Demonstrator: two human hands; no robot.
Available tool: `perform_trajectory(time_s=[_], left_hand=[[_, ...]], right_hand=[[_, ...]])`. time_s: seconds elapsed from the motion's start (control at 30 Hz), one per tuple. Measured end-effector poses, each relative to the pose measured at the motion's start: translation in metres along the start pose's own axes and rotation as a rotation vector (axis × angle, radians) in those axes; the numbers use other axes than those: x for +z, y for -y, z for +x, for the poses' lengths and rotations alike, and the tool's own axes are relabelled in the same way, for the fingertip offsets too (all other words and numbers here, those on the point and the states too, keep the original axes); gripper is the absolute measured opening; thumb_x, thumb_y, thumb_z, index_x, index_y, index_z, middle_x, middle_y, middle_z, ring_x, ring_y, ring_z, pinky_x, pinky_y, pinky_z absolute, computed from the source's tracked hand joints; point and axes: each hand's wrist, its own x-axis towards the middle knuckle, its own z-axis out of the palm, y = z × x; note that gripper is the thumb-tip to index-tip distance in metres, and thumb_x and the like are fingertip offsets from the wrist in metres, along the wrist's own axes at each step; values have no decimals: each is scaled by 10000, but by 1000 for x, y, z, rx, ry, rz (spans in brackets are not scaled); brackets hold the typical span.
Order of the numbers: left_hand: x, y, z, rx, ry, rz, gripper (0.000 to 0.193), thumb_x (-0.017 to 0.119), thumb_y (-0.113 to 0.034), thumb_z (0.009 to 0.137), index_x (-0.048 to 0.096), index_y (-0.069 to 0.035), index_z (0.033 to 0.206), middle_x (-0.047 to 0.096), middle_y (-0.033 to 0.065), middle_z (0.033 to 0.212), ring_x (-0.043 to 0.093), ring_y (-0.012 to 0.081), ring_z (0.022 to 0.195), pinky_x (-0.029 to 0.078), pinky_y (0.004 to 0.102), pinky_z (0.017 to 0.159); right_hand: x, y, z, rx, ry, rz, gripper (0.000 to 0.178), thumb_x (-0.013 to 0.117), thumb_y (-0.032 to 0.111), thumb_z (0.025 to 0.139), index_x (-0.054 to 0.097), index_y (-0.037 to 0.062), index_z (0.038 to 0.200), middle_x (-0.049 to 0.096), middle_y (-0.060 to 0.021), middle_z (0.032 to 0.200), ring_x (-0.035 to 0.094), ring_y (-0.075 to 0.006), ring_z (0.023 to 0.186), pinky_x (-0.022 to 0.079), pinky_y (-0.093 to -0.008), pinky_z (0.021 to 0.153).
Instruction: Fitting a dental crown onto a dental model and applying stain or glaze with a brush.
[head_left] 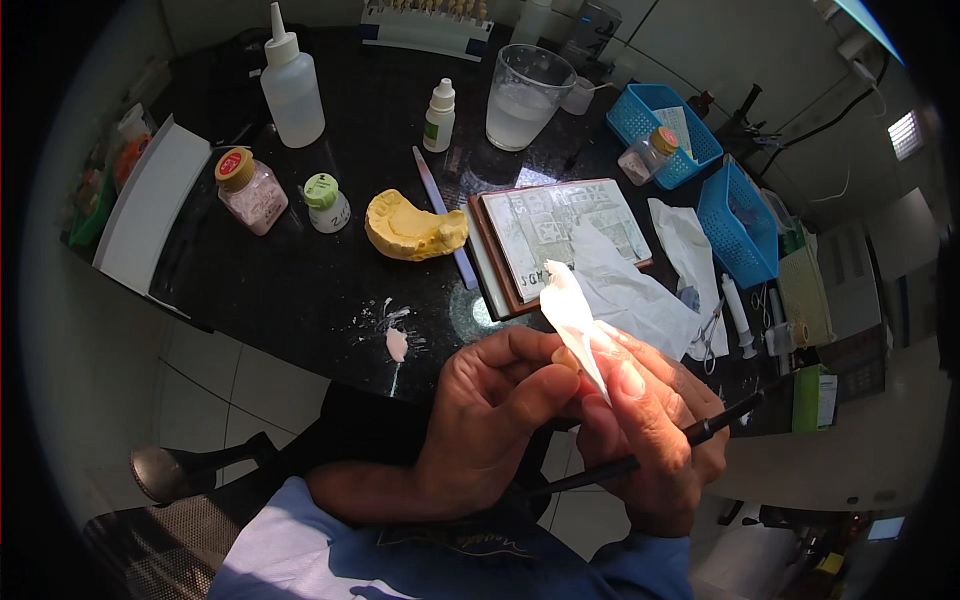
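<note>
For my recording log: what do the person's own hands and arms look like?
The left hand and right hand are bare, with no glove, ring or watch showing. The left sleeve looks pale blue where sunlit; the right sleeve is darker blue. Both leave the wrists uncovered.

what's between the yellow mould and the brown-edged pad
A purple stick lies between the yellow mould and the brown-edged pad, partly hidden by the mould, as the head view shows.
</note>
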Motion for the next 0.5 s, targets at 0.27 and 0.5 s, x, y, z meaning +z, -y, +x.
perform_trajectory(time_s=[0.27,0.5], left_hand=[[-2,-2,1,-14,16,14,196,620,-71,892,570,22,1057,660,114,944,658,157,838,545,298,795],[-11,5,2,40,131,-46,267,616,-49,890,557,19,1142,658,151,1022,647,197,966,529,346,892]], right_hand=[[3,-5,-7,-33,73,-8,352,602,157,908,503,75,1235,684,-185,906,694,-320,853,579,-394,703],[4,-3,-11,88,-90,39,319,632,64,850,555,-71,1128,680,-233,878,698,-310,819,586,-379,710]])
